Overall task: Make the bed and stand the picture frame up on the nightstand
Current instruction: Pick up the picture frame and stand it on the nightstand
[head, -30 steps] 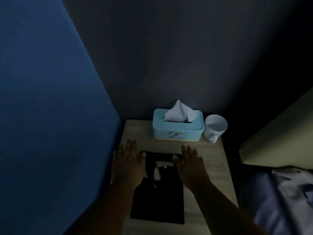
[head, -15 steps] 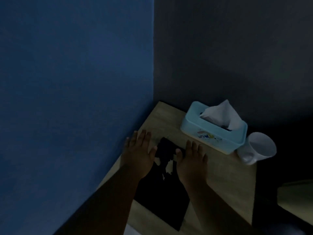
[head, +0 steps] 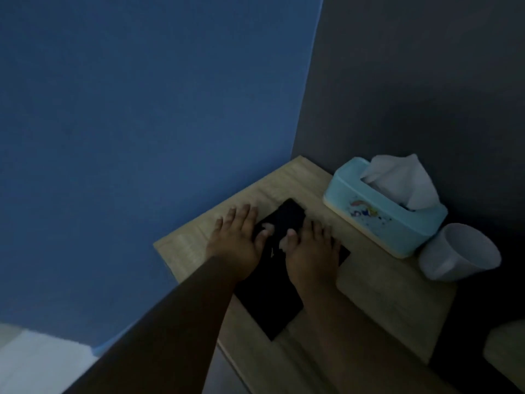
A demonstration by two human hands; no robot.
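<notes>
A black picture frame (head: 272,294) lies flat on the light wooden nightstand (head: 377,302) in the corner of the room. My left hand (head: 237,240) rests flat over the frame's left edge, fingers straight and thumb on the dark surface. Over the right edge lies my right hand (head: 309,248), fingers straight, thumb also on the frame. Both hands cover the frame's far part. The room is dim.
A light blue tissue box (head: 380,211) with a tissue sticking out stands at the back of the nightstand. A white mug (head: 457,254) stands to its right. A blue wall borders the left, a dark wall the back. A pale bed corner (head: 508,356) shows at lower right.
The view has swung left and tilted, so the nightstand now sits at lower right. Both hands have closed in onto the frame's two side edges.
</notes>
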